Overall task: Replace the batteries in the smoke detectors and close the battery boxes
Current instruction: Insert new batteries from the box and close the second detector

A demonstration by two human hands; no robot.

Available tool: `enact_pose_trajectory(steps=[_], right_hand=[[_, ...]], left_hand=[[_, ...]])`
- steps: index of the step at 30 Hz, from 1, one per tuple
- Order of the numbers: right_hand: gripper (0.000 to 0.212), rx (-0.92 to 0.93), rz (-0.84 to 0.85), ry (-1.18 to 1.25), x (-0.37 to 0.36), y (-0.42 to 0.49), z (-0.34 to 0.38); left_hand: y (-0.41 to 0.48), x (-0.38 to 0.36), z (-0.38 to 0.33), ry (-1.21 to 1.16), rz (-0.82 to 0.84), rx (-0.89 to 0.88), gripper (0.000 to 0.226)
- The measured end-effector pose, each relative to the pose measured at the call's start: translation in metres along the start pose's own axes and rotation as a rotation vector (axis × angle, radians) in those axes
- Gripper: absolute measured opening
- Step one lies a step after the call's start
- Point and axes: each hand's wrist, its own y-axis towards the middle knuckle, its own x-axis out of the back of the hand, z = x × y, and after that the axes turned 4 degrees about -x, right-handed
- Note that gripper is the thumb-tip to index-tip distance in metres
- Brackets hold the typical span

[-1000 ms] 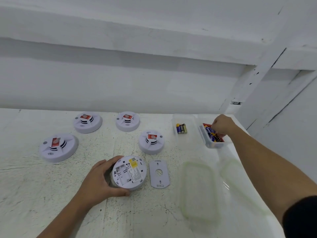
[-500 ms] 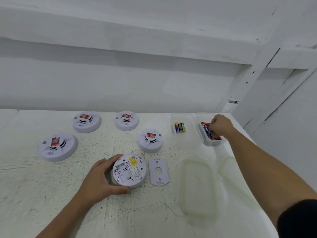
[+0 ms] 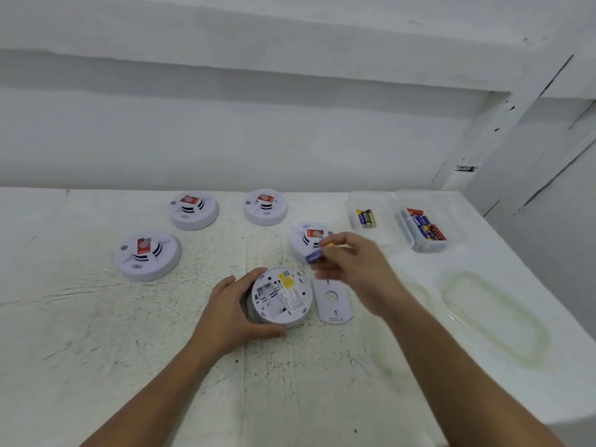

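Observation:
An upturned white smoke detector lies on the table with its battery bay open and empty. My left hand grips its left side. Its flat white cover lies just to the right. My right hand hovers above the cover, pinching a blue and yellow battery that points toward the detector. Another detector sits right behind the battery, partly hidden by my hand. Three more detectors stand face up: one at the left, two at the back.
A clear box holds three batteries at the back right. Beside it a second clear box holds several batteries. Two clear lids lie near the table's right edge. A white wall runs behind the table.
My right hand left the far battery box and came left and nearer, now holding a battery above the cover. My left hand stayed on the upturned detector.

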Motion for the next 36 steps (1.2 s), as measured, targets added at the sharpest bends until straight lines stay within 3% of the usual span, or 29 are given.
enact_pose_trajectory(steps=[6, 10, 14, 18, 21, 25, 30, 36], right_hand=[[0.006, 0.217, -0.053, -0.526, -0.051, -0.022, -0.045], [0.008, 0.389, -0.095, -0.607, -0.060, -0.027, -0.060], [0.018, 0.444, -0.097, -0.749, -0.066, -0.031, -0.071], [0.026, 0.453, -0.060, -0.800, -0.064, -0.033, -0.072], [0.030, 0.353, 0.041, -0.795, -0.056, -0.031, -0.067], [0.027, 0.360, 0.162, -0.855, -0.049, -0.030, -0.061], [0.027, 0.349, 0.158, -0.854, -0.048, -0.025, -0.056], [0.021, 0.354, 0.210, -0.808, -0.048, -0.021, -0.052]], left_hand=[[0.000, 0.001, 0.001, -0.028, 0.009, -0.097, 0.106], [0.000, -0.001, 0.004, -0.037, 0.008, -0.133, 0.095], [0.000, 0.000, 0.005, -0.035, 0.012, -0.124, 0.100], [-0.003, 0.004, -0.002, -0.074, 0.013, -0.102, 0.095], [-0.001, 0.009, 0.002, -0.084, 0.082, -0.059, 0.099], [0.001, 0.011, 0.011, -0.092, 0.133, -0.014, 0.103], [0.001, 0.016, 0.004, -0.108, 0.150, -0.038, 0.093], [0.000, 0.015, 0.000, -0.107, 0.136, -0.043, 0.100]])
